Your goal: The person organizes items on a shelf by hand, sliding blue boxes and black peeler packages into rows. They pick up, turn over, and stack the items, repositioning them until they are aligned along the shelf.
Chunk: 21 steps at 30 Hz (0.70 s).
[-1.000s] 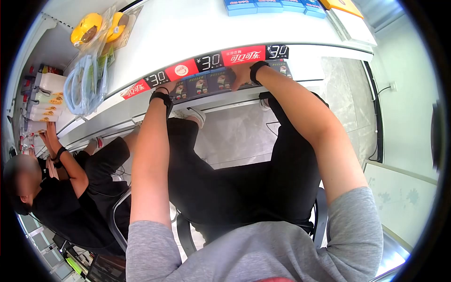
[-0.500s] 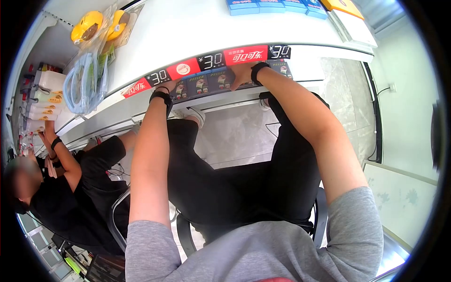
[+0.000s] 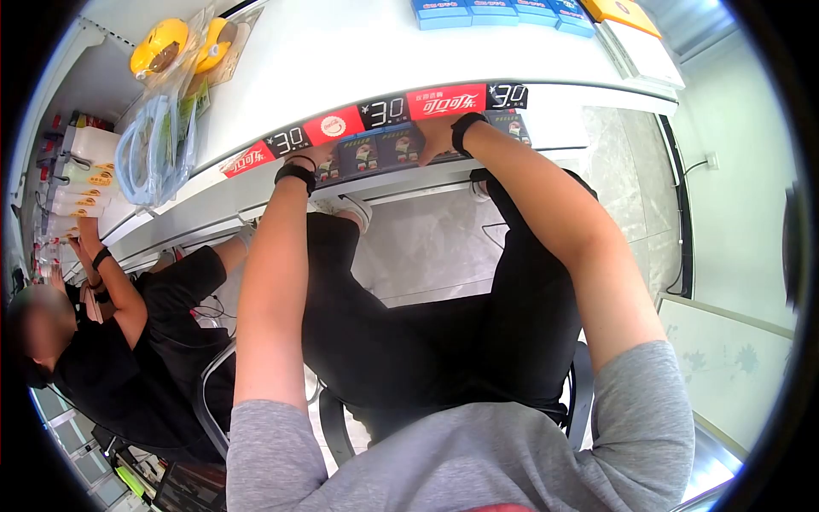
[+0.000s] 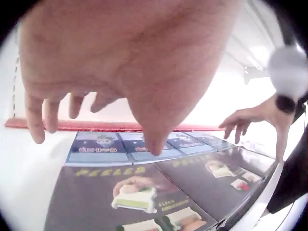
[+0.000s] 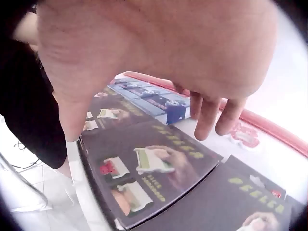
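Dark peeler boxes (image 3: 359, 155) lie side by side on the shelf under a red and black price strip (image 3: 333, 125). My left hand (image 3: 314, 155) hovers at the left end of this row. In the left wrist view its fingers hang loosely, the thumb overlapping blue boxes (image 4: 98, 148) behind the peeler boxes. My right hand (image 3: 438, 136) spans the row farther right. In the right wrist view its thumb is at the front edge of a peeler box (image 5: 151, 168), while its fingers point down over the white shelf beyond. Neither hand grips anything.
Above, the white counter (image 3: 341, 51) carries blue boxes (image 3: 490, 13) at the back and bagged yellow items (image 3: 162, 47) at left. A white stack (image 3: 636, 51) stands at the right end. Another person (image 3: 128, 358) sits at left by a shelf of packages.
My left hand has shifted slightly to the right over the peeler boxes. The right hand stays in nearly the same place. The person at left has moved a little.
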{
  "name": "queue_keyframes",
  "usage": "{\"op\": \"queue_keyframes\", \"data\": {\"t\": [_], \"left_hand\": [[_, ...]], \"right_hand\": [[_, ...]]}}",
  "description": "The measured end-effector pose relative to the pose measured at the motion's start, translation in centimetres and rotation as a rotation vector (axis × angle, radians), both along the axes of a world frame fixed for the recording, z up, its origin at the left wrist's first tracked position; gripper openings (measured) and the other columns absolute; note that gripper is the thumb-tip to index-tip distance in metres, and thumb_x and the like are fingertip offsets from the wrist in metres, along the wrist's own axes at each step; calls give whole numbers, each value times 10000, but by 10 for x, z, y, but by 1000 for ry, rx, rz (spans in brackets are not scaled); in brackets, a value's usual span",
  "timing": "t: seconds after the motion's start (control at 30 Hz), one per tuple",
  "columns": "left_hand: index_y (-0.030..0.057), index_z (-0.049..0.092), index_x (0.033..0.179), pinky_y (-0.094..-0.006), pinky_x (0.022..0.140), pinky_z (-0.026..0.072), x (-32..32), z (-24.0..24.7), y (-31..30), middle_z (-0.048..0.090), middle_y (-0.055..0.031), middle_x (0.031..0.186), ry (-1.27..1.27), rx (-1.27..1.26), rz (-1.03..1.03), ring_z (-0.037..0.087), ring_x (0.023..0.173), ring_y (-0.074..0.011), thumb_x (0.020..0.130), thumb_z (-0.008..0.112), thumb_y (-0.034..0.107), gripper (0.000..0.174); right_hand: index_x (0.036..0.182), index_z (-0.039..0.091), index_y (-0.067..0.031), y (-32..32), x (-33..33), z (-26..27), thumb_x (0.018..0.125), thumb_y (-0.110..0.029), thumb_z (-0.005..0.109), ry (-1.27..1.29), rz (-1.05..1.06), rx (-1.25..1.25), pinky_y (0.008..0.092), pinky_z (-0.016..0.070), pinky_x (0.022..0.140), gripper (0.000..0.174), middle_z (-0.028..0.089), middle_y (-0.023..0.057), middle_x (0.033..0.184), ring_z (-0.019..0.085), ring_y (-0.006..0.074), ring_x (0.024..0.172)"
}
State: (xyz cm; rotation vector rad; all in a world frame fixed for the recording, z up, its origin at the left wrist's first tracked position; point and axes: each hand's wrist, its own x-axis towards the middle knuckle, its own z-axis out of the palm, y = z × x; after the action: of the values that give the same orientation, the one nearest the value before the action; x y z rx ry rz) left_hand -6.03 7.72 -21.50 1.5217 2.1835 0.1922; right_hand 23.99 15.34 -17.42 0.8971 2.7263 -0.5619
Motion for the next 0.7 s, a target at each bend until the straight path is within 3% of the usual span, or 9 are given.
{"op": "queue_keyframes", "data": {"t": [0.07,0.1,0.17,0.2,0.27,0.3,0.37,0.5,0.7], "left_hand": [[59,587,1254,-362,1004,438,37,51,-7,612,-157,1277,-144,-203,-143,578,1177,-280,754,686,644,776],[59,587,1254,-362,1004,438,44,50,-8,612,-157,1277,-144,-203,-146,578,1177,-280,754,686,644,776],[80,460,1397,-413,1049,406,54,47,-11,525,-198,1374,46,-146,-571,499,1273,-325,704,687,704,960],[80,460,1397,-413,1049,406,63,50,-15,525,-198,1374,46,-146,-571,499,1273,-325,704,687,704,960],[133,278,1514,-493,1097,344,76,62,-22,374,-210,1493,327,-225,-640,364,1375,-377,668,670,756,1121],[133,278,1514,-493,1097,344,74,56,-21,374,-210,1493,327,-225,-641,364,1375,-377,668,670,756,1121],[165,157,1552,-549,1122,282,69,36,-17,248,-194,1559,319,-239,-636,248,1430,-399,661,655,770,1187],[154,191,1544,-547,1124,280,72,35,-17,253,-191,1558,370,-231,-634,273,1422,-391,671,644,773,1162],[107,204,1536,-615,1093,275,83,34,-18,272,-191,1549,406,-216,-607,292,1410,-395,707,617,762,1134]], "right_hand": [[1178,568,25,-11,2,25,564,-472,835,85,51,-5,398,499,892,834,677,199,1043,649,302,1018],[1178,568,25,-10,1,20,564,-472,835,85,49,-5,398,499,892,834,677,199,1043,649,302,1018],[1297,473,7,-9,-5,6,556,-474,836,20,100,17,415,458,978,955,587,214,1251,574,328,1168],[1297,473,7,-15,-8,8,556,-474,836,20,100,17,415,458,978,955,587,214,1251,574,328,1168],[1322,469,6,-29,-11,15,576,-489,836,-43,65,124,428,451,992,968,547,191,1319,534,320,1225],[1322,469,6,-29,-11,7,576,-489,836,-43,65,124,428,451,992,968,547,191,1319,534,320,1225],[1041,643,-19,-29,-8,-15,607,-443,818,230,92,309,423,516,853,631,680,153,1001,652,325,983],[1035,641,-27,-28,-9,-15,640,-436,799,204,129,372,419,520,842,590,683,128,984,651,307,980],[1083,628,-42,-32,-11,-17,643,-505,788,130,149,521,425,518,838,659,669,103,1005,634,286,1013]]}}
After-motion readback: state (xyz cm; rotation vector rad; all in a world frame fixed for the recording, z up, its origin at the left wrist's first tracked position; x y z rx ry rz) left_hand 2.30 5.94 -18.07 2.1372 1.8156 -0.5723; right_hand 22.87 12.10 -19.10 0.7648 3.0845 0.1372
